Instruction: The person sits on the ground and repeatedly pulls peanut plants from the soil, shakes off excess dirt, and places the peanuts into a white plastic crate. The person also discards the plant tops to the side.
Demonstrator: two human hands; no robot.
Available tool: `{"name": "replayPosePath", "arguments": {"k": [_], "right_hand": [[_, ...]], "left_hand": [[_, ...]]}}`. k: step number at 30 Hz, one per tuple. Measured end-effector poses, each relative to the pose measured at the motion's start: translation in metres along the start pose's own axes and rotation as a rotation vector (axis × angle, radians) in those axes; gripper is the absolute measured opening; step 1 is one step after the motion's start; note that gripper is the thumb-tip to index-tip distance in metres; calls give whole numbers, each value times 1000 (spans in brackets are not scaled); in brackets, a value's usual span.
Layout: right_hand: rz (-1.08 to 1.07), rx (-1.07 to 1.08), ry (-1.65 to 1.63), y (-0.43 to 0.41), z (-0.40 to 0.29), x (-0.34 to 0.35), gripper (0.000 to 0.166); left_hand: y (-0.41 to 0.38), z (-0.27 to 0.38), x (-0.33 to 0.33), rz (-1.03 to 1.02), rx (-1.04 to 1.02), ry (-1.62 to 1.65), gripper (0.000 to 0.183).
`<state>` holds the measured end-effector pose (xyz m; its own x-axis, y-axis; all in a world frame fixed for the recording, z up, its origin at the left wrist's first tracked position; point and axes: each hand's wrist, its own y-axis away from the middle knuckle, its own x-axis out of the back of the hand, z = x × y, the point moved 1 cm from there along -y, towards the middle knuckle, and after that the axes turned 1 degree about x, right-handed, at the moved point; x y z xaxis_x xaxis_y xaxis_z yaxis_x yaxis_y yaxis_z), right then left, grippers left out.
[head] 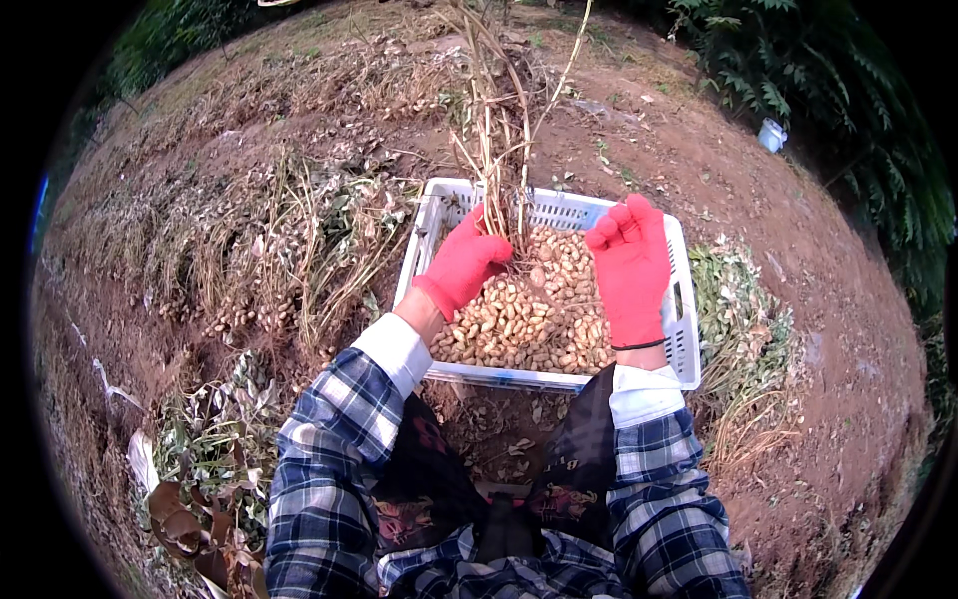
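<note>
A white plastic crate (684, 322) stands on the soil in front of my knees, its bottom covered with harvested peanuts (516, 314). My left hand (471, 258), in a red knitted glove, grips a bunch of dried peanut plants (490, 161) near its lower end, over the crate's left half. The stems rise past the far rim. My right hand (632, 262), gloved the same way, is raised over the crate's right side with its palm up and fingers partly curled. Nothing shows in it, and it is apart from the stems.
Pulled peanut plants (299, 224) with pods lie in rows on the left. Another leafy heap (741, 322) lies right of the crate. Dry brown leaves (179, 520) are at the lower left. A small white bucket (772, 135) stands by green bushes (793, 75) at the upper right.
</note>
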<state>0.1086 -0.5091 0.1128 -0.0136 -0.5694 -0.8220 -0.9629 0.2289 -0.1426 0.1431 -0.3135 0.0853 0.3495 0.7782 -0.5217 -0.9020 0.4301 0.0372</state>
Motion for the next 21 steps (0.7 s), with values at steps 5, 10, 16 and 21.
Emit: {"name": "replayPosePath", "arguments": {"k": [5,10,16,21], "right_hand": [[12,-21,-138,-9,-38,19,15],[-246,13,860,14,-3,-6,16],[-551,543,1473,24,26,-24,23],[-425,298,1357,26,37,-15,23]], "left_hand": [[-2,15,9,73,-68,149,59],[2,21,10,41,-63,150,61],[1,13,2,47,-47,168,61],[4,9,-6,100,-76,129,51]]}}
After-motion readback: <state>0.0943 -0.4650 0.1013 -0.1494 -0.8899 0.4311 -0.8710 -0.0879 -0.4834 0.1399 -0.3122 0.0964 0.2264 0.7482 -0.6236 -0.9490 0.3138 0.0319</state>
